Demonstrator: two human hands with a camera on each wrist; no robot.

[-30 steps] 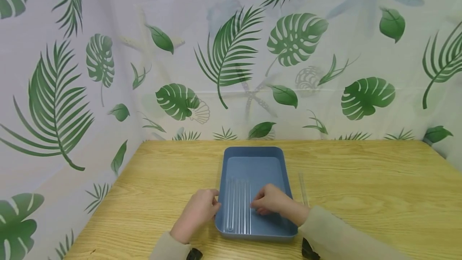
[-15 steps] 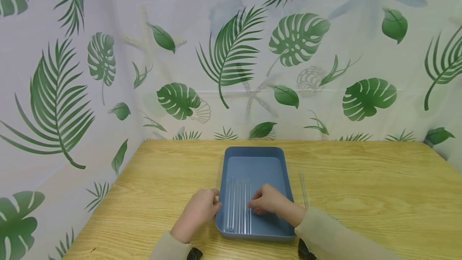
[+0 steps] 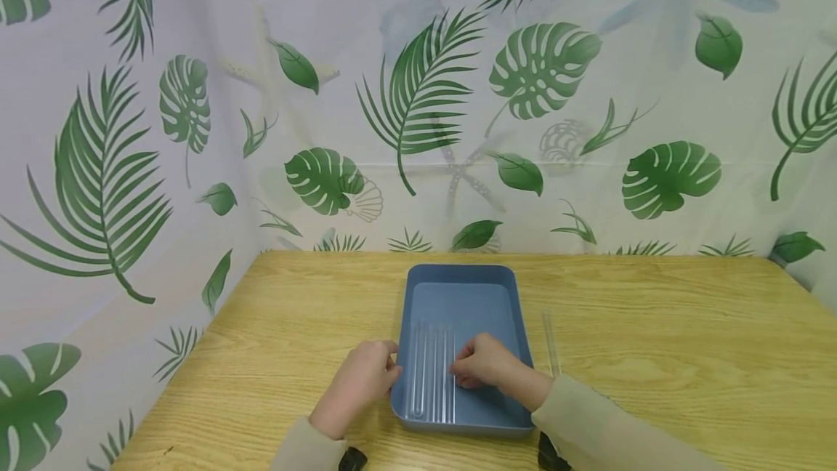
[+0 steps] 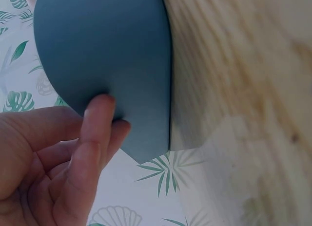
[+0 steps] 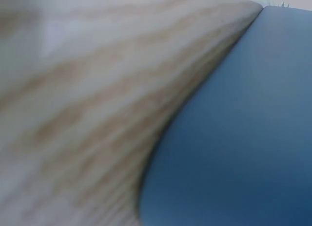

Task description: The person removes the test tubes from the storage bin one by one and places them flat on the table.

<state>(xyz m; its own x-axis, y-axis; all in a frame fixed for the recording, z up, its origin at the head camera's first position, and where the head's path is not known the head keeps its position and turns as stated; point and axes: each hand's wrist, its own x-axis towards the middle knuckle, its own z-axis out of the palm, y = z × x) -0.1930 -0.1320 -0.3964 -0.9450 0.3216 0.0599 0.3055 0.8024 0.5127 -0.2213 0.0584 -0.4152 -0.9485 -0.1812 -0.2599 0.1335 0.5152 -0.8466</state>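
Note:
A blue rectangular tray (image 3: 458, 296) lies on the wooden table, with several long clear tubes (image 3: 428, 376) side by side in its left half. One tube shows a rounded near end. My right hand (image 3: 493, 365) reaches over the tray's right wall, thumb and fingers pinching the rightmost tube of the row. My left hand (image 3: 366, 376) is at the tray's left side. In the left wrist view, its fingertips (image 4: 100, 109) touch the outside of the tray wall (image 4: 117, 50). The right wrist view has the tray's outer wall (image 5: 234, 138) and no hand.
Another clear tube (image 3: 551, 336) lies on the table (image 3: 654, 325) just right of the tray, partly covered by the right sleeve (image 3: 588, 413). Behind the table hangs a white, leaf-printed cloth (image 3: 458, 129), which continues along the left side.
My right hand has shifted slightly left, its fingertips now at the rightmost tube. The left hand and the tray stay in place.

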